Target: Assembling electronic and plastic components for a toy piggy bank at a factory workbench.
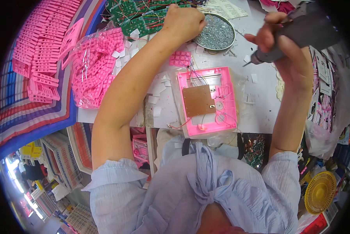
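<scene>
My left hand is closed, its fingers curled at the left rim of a round metal bowl full of small silver screws. What its fingertips hold, if anything, is hidden. In my right hand is a dark electric screwdriver, raised over the table's right side with its thin bit pointing left. Between my forearms lies an open pink plastic casing. Inside it sits a brown circuit board, with thin wires running to a pink rubber keypad above the casing.
Green circuit boards with wires are heaped at the far left. A clear bag of pink keypads lies beside my left forearm. Stacked pink frames fill a striped-lined blue bin. A yellow fan-like grille is at lower right.
</scene>
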`<state>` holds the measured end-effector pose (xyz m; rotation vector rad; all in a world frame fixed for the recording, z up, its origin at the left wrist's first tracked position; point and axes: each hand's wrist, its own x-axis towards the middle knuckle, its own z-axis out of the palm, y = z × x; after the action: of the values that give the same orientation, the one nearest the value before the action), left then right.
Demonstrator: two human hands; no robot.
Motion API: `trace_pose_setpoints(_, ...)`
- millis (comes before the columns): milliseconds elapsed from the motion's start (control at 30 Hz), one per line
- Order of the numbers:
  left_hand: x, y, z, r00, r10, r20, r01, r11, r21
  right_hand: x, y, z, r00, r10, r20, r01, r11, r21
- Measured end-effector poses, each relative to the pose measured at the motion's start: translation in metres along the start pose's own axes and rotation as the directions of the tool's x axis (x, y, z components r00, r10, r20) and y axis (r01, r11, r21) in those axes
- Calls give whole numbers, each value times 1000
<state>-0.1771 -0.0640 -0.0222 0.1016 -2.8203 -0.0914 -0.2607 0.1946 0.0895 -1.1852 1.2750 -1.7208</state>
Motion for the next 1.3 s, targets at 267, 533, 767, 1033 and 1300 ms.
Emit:
trace_pose_setpoints(267,-9,5,-10,977,-54,-206,39,996,-75,10,19,37,997,1,-74,0,1000,12)
trace_pose_setpoints(533,-162,112,-82,974,-76,-211,-68,798,-599,-37,4,85,967,-255,-29,249,906,343)
trace_pose_setpoints(767,-180,124,-79,964,-166,-208,-24,722,-691,-42,-8,111,969,-240,-51,244,917,315)
trace_pose_setpoints(1033,-187,121,-73,965,-112,-236,-55,796,-603,-45,4,123,984,-170,-58,180,936,303)
trace_pose_setpoints(1300,-206,122,-79,995,-100,1,91,906,-414,-46,57,109,982,-138,-131,159,972,172)
